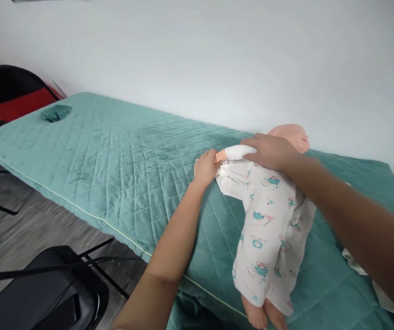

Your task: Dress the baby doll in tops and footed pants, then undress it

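- Nearest, at lower left, a black folding chair (62, 279) with a smooth seat stands on the grey, wood-look floor (62, 220).
- The peach-coloured bare feet (256, 315) of a baby doll (264, 201) lie at the near edge of a long bench (131, 160) under a teal-green, quilted, velvety cover with pale yellow piping.
- Above the feet, white cloth trousers (276, 238) printed with small teal and pink pictures cover the doll's legs and lower body.
- At right, pale crumpled cloth (355, 262) lies on the bench, partly hidden behind the person's right forearm.
- Beside the doll's waist, a plain white garment (233, 176) is bunched, reaching towards the left hand.
- The left hand (206, 168) is closed, fingers curled, around the end of the doll's raised arm (240, 152); a short peach stretch shows next to the grip, then a smooth white upper part.
- The right hand (269, 149) has thumb and fingers bent around that white part near the shoulder; how tightly, I cannot tell.
- Just beyond it, the doll's bald, peach-coloured head (289, 134) is turned to the right.
- At the bench's far left end is an oval opening (56, 113), with a red-and-black chair (18, 103) behind.
- A plain white wall (183, 59) runs along the back.
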The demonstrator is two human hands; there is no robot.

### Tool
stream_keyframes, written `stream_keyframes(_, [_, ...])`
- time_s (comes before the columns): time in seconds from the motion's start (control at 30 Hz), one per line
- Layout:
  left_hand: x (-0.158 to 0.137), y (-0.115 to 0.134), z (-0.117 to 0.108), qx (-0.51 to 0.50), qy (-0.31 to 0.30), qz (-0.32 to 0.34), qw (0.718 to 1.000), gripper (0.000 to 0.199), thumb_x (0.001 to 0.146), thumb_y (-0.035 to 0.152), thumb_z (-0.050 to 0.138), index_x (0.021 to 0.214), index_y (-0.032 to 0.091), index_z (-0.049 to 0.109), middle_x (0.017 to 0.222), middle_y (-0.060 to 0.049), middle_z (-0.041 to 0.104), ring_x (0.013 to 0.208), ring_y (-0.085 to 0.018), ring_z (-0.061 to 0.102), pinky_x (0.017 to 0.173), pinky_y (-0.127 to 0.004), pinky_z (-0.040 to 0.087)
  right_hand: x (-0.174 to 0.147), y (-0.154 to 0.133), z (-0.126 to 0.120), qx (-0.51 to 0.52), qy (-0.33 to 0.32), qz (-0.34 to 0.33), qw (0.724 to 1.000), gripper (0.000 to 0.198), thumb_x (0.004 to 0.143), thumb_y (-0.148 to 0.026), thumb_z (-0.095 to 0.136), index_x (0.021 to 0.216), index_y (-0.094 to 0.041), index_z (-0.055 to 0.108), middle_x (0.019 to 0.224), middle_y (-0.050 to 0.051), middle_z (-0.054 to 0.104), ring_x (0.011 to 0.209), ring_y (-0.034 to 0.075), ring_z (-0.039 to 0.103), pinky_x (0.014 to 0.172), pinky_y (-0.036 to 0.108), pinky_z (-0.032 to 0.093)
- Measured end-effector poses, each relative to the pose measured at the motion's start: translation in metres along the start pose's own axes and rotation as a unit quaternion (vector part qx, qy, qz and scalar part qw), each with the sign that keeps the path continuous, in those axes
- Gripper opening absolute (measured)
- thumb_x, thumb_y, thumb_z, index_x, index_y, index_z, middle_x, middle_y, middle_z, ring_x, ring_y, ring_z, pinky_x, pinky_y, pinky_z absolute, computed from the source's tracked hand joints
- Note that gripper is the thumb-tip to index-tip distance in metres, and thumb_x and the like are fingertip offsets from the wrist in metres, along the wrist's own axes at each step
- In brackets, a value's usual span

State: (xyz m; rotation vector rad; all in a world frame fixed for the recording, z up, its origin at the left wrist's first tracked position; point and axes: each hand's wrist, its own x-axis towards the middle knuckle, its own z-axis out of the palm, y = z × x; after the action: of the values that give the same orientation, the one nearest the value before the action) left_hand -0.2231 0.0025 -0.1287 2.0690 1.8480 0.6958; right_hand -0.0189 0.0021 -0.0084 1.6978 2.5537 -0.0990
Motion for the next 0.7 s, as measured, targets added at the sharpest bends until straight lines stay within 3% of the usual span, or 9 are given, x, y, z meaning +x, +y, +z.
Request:
stream_keyframes(0.13, [-0.001,0.001,0.000,0.041,0.036,-0.019,0.998,0.023,0.095,0.030,0.052,0.116,0.024,0.060,0.114,-0.007,0.066,0.107,-0.024,0.062,0.083,-0.032,0.049,0.009,-0.010,0.012,-0.019,-0.009,-0.016,1.000,0.039,0.096,-0.044,0.047,0.128,-0.029,0.062,0.117,0.010,0.065,0.102,0.028,0.062,0.076,0.036,0.042])
stream_keyframes(0.27, [-0.002,0.008,-0.001,0.113,0.065,-0.038,0.991,0.022,0.093,0.027,0.052,0.112,0.021,0.062,0.117,-0.012,0.064,0.115,-0.029,0.057,0.093,-0.041,0.048,0.021,-0.018,0.022,-0.037,-0.028,-0.017,0.999,0.040,0.095,-0.045,0.048,0.128,-0.029,0.062,0.116,0.011,0.066,0.097,0.029,0.064,0.074,0.036,0.043])
stream_keyframes(0.43, [-0.007,0.021,-0.001,0.161,0.091,0.045,0.982,0.034,0.095,0.015,0.041,0.123,0.023,0.059,0.126,-0.013,0.064,0.129,-0.031,0.048,0.115,-0.057,0.033,0.021,-0.020,0.021,-0.013,-0.011,-0.029,0.999,0.042,0.094,-0.043,0.052,0.131,-0.025,0.062,0.122,0.011,0.069,0.107,0.030,0.064,0.082,0.039,0.047])
stream_keyframes(0.57, [-0.010,0.025,-0.001,0.147,0.088,0.076,0.982,0.045,0.093,0.015,0.045,0.136,0.024,0.052,0.130,-0.011,0.064,0.129,-0.030,0.049,0.121,-0.064,0.019,-0.015,-0.001,0.022,0.107,0.088,0.044,0.989,0.046,0.096,-0.044,0.048,0.137,-0.026,0.060,0.138,0.008,0.065,0.125,0.031,0.058,0.100,0.044,0.046])
stream_keyframes(0.7, [-0.012,0.031,0.002,0.144,0.078,0.074,0.984,0.050,0.092,0.020,0.051,0.142,0.024,0.049,0.137,-0.013,0.061,0.131,-0.031,0.049,0.124,-0.065,0.013,-0.075,0.036,0.058,0.236,0.236,0.189,0.924,0.046,0.100,-0.044,0.038,0.132,-0.024,0.063,0.137,0.009,0.065,0.124,0.030,0.060,0.103,0.045,0.047])
